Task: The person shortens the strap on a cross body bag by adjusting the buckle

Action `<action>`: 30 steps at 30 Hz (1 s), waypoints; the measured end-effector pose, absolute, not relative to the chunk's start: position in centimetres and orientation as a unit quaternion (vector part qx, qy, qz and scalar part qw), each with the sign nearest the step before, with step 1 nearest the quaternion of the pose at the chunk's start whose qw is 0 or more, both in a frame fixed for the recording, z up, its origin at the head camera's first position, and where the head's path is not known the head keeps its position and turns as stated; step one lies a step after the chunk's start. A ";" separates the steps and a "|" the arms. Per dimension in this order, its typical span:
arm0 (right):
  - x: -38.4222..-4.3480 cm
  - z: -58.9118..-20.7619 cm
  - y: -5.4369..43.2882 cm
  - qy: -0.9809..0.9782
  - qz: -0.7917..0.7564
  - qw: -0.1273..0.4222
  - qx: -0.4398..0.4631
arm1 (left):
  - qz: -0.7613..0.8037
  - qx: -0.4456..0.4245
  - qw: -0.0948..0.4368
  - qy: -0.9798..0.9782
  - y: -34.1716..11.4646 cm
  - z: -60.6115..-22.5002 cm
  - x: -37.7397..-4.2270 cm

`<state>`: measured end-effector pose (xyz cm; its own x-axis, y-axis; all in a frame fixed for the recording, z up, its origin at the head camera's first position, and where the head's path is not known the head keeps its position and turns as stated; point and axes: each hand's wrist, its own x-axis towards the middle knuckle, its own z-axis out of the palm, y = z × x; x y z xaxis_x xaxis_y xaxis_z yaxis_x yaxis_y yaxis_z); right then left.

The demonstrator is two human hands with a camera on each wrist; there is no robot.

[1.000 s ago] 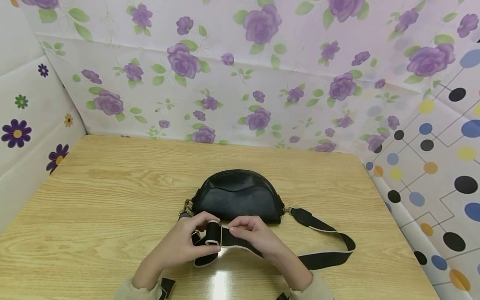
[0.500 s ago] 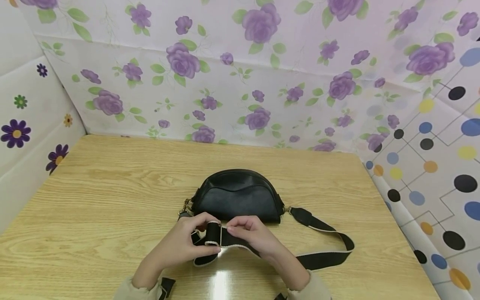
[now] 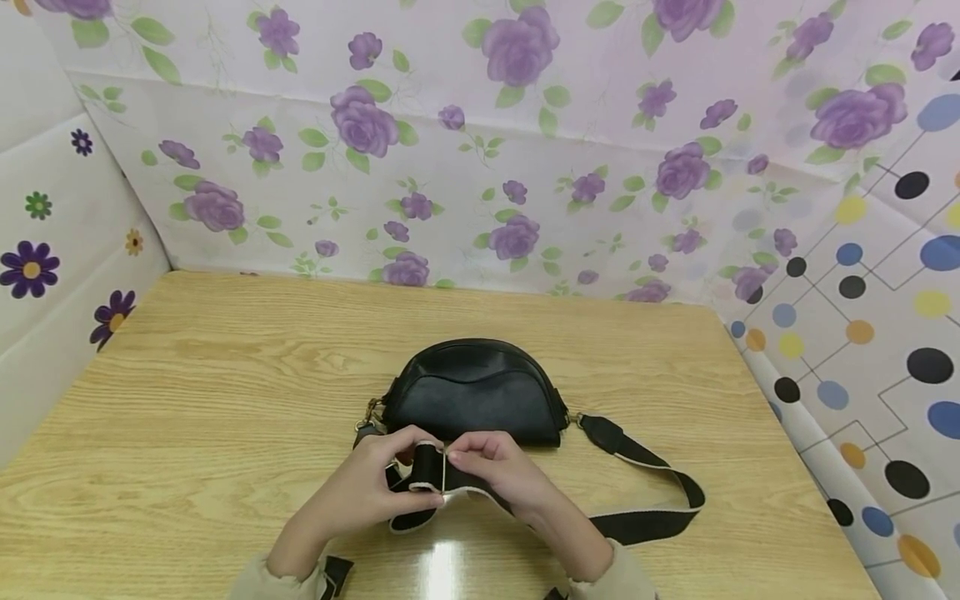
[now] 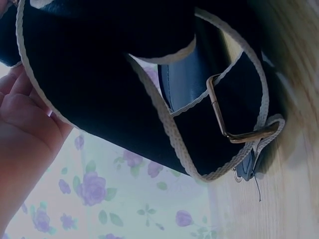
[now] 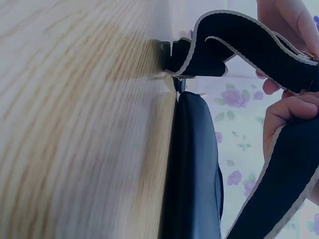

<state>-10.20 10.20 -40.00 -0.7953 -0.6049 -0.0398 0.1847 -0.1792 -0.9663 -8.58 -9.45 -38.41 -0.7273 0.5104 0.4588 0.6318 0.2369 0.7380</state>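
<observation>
A black half-moon bag (image 3: 472,404) lies on the table with its black, white-edged webbing strap (image 3: 647,525) clipped on at both ends. In front of it, my left hand (image 3: 363,483) pinches a folded loop of the strap at a thin metal slider buckle (image 3: 444,472), thumb below and fingers above. My right hand (image 3: 510,475) pinches the strap just right of that buckle, fingertips right at the bar. Close up in the left wrist view, a brass-coloured rectangular ring (image 4: 219,109) sits on a lower stretch of strap. The right wrist view shows both hands near each other on the raised strap.
A wood-grain table (image 3: 225,392) carries everything. Floral sheeting (image 3: 450,167) hangs behind it, with a dotted sheet (image 3: 855,333) at the right. The strap's right side curves over the table beyond my right forearm. Brass clips (image 3: 372,412) join strap and bag at the left.
My right hand's fingertips have shifted slightly left along the strap to the buckle. The strap's right-hand curve has drawn in a little leftward. My left hand keeps its grip almost in place.
</observation>
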 end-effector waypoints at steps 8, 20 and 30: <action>-10.0 -39.8 9.9 0.595 -0.738 0.259 -0.184 | -0.497 -0.363 0.058 -0.786 -9.4 -38.5 -8.5; -10.5 -39.8 10.7 0.649 -0.694 0.253 -0.181 | -0.509 -0.384 0.062 -0.768 -9.7 -38.5 -8.5; -10.7 -40.0 11.8 0.657 -0.685 0.251 -0.191 | -0.494 -0.381 0.054 -0.780 -9.9 -38.2 -8.6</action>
<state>-10.72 11.81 -39.99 -0.8015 -0.5941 -0.0684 0.0929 -0.0107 -0.9956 -8.57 -9.95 -38.21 -0.7032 0.5410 0.4614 0.6483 0.2214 0.7284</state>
